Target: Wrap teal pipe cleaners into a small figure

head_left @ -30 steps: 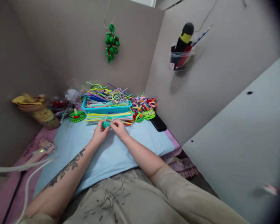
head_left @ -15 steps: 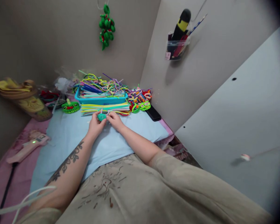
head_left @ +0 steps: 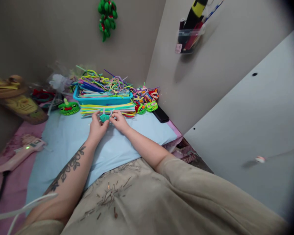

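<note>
Between my two hands is a small teal pipe-cleaner piece (head_left: 104, 118), roundish and flat, with pale lilac stems standing up from it. My left hand (head_left: 98, 126) pinches its left side between thumb and fingers. At its right edge, my right hand (head_left: 119, 121) has its fingertips closed on the piece or on a pale stem; which one is too small to tell. Both hands are just above a light blue cloth (head_left: 71, 130). Right behind them lies a row of straight pipe cleaners (head_left: 107, 108) in yellow, teal and red.
A blue tray (head_left: 100, 100) heaped with pipe cleaners stands at the back. Green crafted heads (head_left: 70, 108) sit left of it, colourful pieces (head_left: 147, 98) right, by a black case (head_left: 161, 115). A pink glue gun (head_left: 22, 155) with its light on and a tumbler (head_left: 22, 104) are at left.
The view has shifted slightly, so the surroundings sit a little higher and the left-hand things further left. Both hands keep their hold on the teal piece.
</note>
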Demonstrator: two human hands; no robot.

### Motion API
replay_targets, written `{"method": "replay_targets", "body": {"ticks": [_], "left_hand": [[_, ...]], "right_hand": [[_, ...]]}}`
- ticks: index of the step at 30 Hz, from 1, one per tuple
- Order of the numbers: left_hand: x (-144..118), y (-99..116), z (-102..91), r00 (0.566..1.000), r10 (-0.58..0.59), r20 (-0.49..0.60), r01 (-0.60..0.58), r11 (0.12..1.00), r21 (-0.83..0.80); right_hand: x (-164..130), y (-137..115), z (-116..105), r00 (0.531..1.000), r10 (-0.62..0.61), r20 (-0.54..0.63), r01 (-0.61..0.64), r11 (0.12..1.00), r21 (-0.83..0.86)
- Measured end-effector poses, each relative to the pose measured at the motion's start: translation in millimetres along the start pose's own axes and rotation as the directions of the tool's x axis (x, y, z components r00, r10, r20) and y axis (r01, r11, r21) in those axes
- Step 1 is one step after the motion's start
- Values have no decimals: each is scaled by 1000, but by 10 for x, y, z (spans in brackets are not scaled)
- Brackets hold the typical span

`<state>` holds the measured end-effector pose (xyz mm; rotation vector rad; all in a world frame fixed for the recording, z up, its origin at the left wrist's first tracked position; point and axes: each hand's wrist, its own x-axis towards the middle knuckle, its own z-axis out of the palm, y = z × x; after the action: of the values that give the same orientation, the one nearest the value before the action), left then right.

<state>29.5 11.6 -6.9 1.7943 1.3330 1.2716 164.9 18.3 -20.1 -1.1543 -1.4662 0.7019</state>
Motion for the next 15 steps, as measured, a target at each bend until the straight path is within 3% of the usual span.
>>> {"method": "replay_targets", "body": {"ticks": [4,8,12,15], "left_hand": [[-9,25,1,999,-5,-46,6,1000,6],[-2,7,27,996,-86,10,87,981,-175],[-11,-10,42,994,-110,-1,103,939,-328],[-25,-28,53,997,-81,3,78,959,-274]], "right_hand": [[27,35,-7,999,8,-50,-11,999,-47],[12,43,-25,997,-47,-60,46,999,-11],[-5,54,-24,999,-51,-20,51,999,15],[-3,58,-24,999,-36,5,36,999,30]]}}
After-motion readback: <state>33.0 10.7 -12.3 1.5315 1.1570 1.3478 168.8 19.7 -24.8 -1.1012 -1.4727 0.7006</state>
